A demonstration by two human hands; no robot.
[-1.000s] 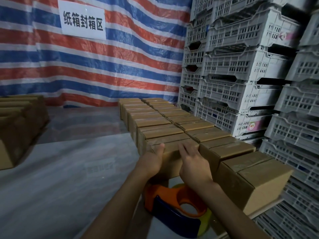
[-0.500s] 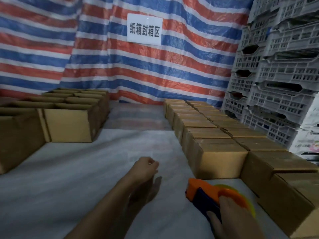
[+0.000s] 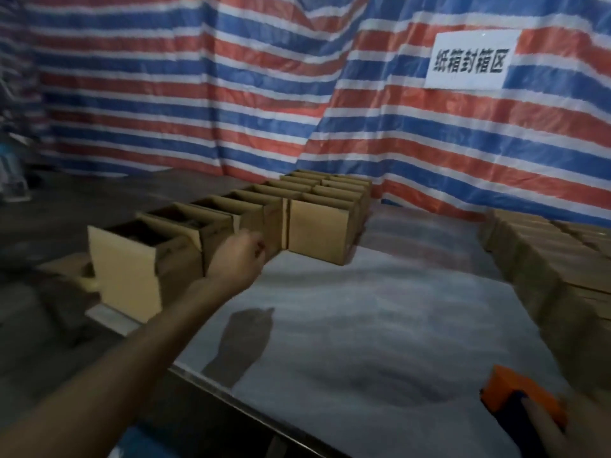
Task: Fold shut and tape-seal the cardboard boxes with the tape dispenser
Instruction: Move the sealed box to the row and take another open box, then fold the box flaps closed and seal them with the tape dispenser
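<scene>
The person's left hand (image 3: 239, 256) is reaching out over the left side of the desk (image 3: 363, 325) toward a row of open boxes (image 3: 139, 259). Its grip is slack, with the fingers curling loosely and holding nothing. The hand is showing in front of the side of one box in the row, but the blur is making it impossible to tell whether it is touching the cardboard. Its shadow (image 3: 244, 338) is falling on the pale desk surface just below it.

The open boxes are standing side by side along the left edge of the desk, running from the near left toward the far middle, with their flaps sticking up and their dark insides showing.

The right hand (image 3: 558, 434) is sitting at the bottom right corner, mostly cut off by the frame edge. Its grip is closing on the tape dispenser (image 3: 515, 396), with a finger lying across the dark blue body while the orange front end is pointing up and to the left. Whether the dispenser is resting on the desk or hanging just above it cannot be told.

A second row of closed boxes (image 3: 545, 269) is lining the right side of the desk, well apart from the open ones.

Behind everything a red, white and blue striped tarpaulin (image 3: 198, 94) is hanging as a backdrop, and a white sign (image 3: 469, 61) with dark characters is hanging on it at the upper right.
</scene>
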